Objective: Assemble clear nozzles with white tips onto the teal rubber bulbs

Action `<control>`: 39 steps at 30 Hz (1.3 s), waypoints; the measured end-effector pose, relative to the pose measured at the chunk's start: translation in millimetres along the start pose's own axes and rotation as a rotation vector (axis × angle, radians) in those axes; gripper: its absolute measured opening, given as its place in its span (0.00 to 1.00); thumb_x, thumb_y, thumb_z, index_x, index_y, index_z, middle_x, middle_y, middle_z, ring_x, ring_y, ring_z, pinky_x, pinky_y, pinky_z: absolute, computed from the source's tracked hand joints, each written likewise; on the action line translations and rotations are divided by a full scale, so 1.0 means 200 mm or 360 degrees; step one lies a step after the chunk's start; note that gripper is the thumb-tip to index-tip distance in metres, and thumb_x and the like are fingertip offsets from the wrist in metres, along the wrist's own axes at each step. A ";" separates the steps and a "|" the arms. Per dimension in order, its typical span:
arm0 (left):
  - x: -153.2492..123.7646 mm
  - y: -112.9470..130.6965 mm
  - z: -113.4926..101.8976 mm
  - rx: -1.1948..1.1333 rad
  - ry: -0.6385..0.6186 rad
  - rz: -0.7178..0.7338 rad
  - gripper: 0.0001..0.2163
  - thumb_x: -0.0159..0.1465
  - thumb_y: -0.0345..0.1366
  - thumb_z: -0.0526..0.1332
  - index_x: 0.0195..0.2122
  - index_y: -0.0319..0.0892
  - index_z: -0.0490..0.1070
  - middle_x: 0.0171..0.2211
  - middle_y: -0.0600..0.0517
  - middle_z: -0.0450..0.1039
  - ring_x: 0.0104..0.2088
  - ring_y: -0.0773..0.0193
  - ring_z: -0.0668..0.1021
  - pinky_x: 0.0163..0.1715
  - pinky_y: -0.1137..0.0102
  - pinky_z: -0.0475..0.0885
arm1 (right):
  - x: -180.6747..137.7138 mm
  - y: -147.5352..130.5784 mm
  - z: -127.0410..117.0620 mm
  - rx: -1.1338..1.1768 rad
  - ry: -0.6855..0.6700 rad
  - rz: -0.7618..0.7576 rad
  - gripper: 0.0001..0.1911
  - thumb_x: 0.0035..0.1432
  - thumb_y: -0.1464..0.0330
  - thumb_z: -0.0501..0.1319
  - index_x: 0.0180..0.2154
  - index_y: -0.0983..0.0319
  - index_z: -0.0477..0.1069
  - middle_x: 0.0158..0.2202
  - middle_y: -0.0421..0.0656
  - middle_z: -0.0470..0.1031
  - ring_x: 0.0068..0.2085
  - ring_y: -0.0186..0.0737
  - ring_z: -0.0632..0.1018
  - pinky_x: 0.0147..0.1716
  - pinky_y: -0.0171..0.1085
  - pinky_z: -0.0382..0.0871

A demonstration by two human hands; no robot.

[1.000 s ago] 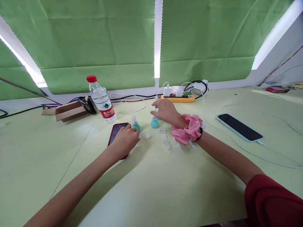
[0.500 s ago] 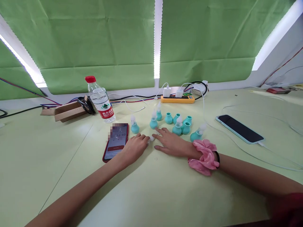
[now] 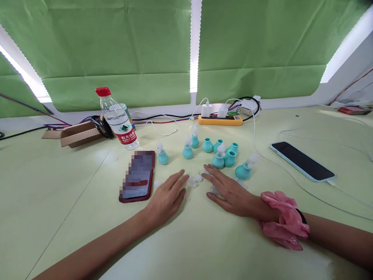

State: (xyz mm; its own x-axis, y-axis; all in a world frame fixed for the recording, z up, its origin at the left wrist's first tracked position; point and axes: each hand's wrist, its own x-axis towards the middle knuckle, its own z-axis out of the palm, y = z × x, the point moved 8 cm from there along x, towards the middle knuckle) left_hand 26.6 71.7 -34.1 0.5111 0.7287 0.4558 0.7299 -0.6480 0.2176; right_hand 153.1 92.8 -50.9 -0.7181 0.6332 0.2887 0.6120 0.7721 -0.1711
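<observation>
Lying on the counter [image 3: 180, 252] between our two hands were a few clear bits [image 3: 192, 182] and a white bulb [image 3: 199, 177], with a small ring [image 3: 188, 199] nearer to us. Our left hand [image 3: 167, 194] was unclenched, its fingers stretched toward the bits, and we saw nothing gripped in it. Our right hand [image 3: 230, 192] was spread out too, with nothing visible in its grasp; more clear pieces showed about its fingers, though we could not make out whether it touched them.

Beyond our hands stood the teal pots [image 3: 188, 151]. Five bore white tips, one of them tilted to the right, and four bare-mouthed pots [image 3: 207, 145] were grouped behind our right hand. We wore a pink scrunchie [image 3: 284, 219] on the right wrist.

Left of the pots lay a phone [image 3: 150, 184] in a red case, and behind it we had a bottle [image 3: 119, 122] with a red cap, near a cardboard box [image 3: 81, 134]. Farther back sat a yellow power strip [image 3: 218, 121] before the green blinds [image 3: 116, 46]. A second phone [image 3: 301, 161] lay well to our right, cabled.
</observation>
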 end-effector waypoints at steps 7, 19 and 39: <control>-0.01 0.05 0.03 0.0123 -0.0140 -0.0117 0.10 0.58 0.34 0.53 0.39 0.39 0.67 0.30 0.47 0.68 0.30 0.64 0.70 0.27 0.68 0.69 | -0.02 -0.01 -0.07 0.0096 0.0259 -0.0016 0.14 0.52 0.66 0.53 0.40 0.66 0.63 0.53 0.54 0.55 0.55 0.48 0.57 0.48 0.46 0.60; 0.01 -0.05 0.01 -0.0569 0.0065 -0.0216 0.05 0.56 0.28 0.55 0.29 0.39 0.69 0.27 0.50 0.71 0.29 0.68 0.71 0.28 0.73 0.68 | -0.03 -0.04 -0.07 -0.0225 0.0332 -0.0063 0.08 0.50 0.68 0.54 0.32 0.65 0.68 0.28 0.46 0.68 0.32 0.38 0.66 0.26 0.35 0.61; -0.04 -0.11 0.06 -0.1409 0.0171 -0.0895 0.05 0.50 0.31 0.62 0.28 0.41 0.75 0.30 0.52 0.76 0.32 0.64 0.77 0.34 0.73 0.73 | 0.01 -0.11 -0.10 0.0691 0.0600 -0.0234 0.07 0.50 0.75 0.57 0.34 0.61 0.65 0.34 0.42 0.69 0.35 0.32 0.71 0.33 0.32 0.67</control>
State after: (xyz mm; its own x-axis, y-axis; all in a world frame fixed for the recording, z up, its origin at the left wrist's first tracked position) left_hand 12.2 83.3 -53.5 0.1274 0.9791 0.1584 0.2350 -0.1849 0.9542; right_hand 144.4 75.3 -27.8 -0.5696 0.5163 0.6396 0.2665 0.8521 -0.4505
